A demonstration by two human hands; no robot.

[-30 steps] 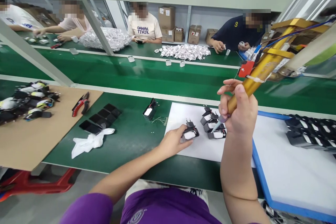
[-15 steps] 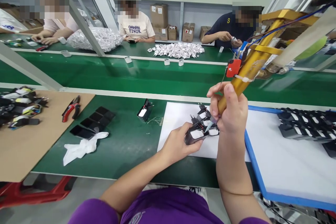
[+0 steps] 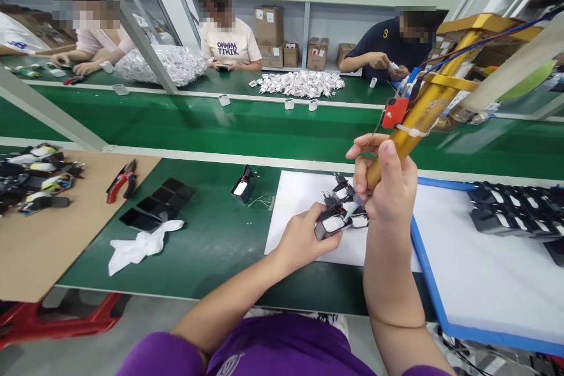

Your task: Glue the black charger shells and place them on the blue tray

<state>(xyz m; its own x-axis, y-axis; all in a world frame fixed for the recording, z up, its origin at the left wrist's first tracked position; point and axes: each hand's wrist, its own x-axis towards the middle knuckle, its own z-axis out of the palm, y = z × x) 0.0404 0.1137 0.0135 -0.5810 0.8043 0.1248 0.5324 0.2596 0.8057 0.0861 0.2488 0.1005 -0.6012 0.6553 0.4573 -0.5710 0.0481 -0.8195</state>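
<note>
Black adapter case sits in your left hand, over the middle of the white sheet, its open face with a white block inside turned towards you. Your left thumb and fingers are closed on its sides. Your right hand is wrapped around the lower end of the gold dispenser, with the pale nozzle slanting down to the case's right edge; whether the tip touches it, you cannot tell from this angle. Just behind and beside it stand more black cases on the sheet. To your right, a blue-edged tray bears rows of filled cases. To your left, on the green bench, are a single open case, flat black panels and a crumpled white cloth. Beyond them, red-handled pliers lie on a brown board. Across from you, co-workers sit near a heap of white parts.
</note>
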